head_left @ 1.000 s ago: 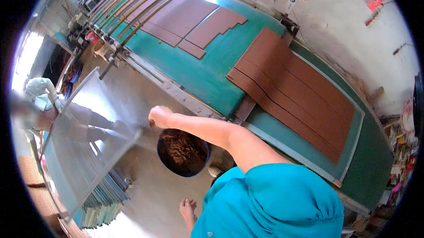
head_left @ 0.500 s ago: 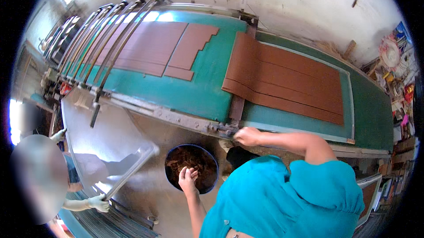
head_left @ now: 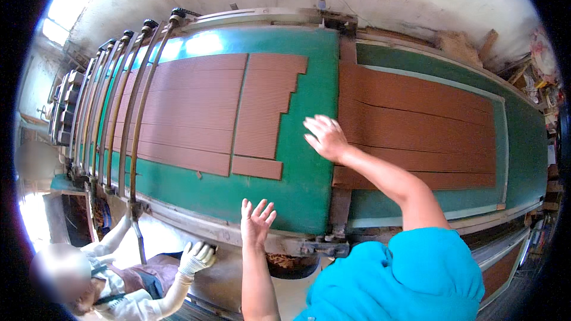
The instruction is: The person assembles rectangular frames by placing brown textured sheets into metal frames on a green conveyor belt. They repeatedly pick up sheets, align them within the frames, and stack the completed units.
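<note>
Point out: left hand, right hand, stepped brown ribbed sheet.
left hand [head_left: 256,227], head view: middle of the hand
right hand [head_left: 327,139], head view: middle of the hand
stepped brown ribbed sheet [head_left: 262,105], head view: middle of its ribbed face

Head-worn fisheye view, near the green table [head_left: 306,196], looking down across it, toward the wall [head_left: 410,2] beyond

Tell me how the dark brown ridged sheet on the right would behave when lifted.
The dark brown ridged sheet would probably come apart into strips, as it is split lengthwise. It may sag rather than lift stiffly, being broad and slightly wavy along those splits.
</note>
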The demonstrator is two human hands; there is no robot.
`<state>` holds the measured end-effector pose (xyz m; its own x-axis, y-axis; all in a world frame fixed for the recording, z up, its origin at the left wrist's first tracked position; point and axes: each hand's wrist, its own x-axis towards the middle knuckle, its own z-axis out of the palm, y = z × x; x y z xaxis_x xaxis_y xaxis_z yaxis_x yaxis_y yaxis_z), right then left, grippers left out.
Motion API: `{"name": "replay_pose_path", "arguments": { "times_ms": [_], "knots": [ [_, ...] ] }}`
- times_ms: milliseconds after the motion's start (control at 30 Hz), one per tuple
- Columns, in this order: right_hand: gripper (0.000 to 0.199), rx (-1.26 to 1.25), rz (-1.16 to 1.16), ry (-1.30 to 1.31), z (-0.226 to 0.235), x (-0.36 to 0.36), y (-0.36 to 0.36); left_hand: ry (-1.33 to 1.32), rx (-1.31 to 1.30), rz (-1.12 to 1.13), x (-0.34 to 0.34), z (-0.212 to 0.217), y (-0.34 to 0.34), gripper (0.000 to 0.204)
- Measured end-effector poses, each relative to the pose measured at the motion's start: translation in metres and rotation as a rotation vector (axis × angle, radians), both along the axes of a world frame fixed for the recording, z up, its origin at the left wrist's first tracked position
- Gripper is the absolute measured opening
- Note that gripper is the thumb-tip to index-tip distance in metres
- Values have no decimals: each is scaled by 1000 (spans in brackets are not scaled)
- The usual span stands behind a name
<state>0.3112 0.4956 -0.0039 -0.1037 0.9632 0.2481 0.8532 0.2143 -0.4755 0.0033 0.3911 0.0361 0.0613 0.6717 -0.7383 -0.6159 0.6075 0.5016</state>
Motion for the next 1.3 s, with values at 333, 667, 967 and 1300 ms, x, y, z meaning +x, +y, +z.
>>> {"name": "replay_pose_path", "arguments": {
  "times_ms": [333,667,967,1300],
  "knots": [
    [52,-78,-352,385,-7,7,333,-28,-164,-197,45,-23,60,77],
    [45,-56,13,88,-25,-94,33,-100,-305,-269,71,-31,48,69],
    [54,-198,47,202,47,-134,-118,-220,54,-269,56,25,-43,62],
    [55,223,553,440,80,-265,-297,857,184,98,-67,69,-270,62]
  ]
}}
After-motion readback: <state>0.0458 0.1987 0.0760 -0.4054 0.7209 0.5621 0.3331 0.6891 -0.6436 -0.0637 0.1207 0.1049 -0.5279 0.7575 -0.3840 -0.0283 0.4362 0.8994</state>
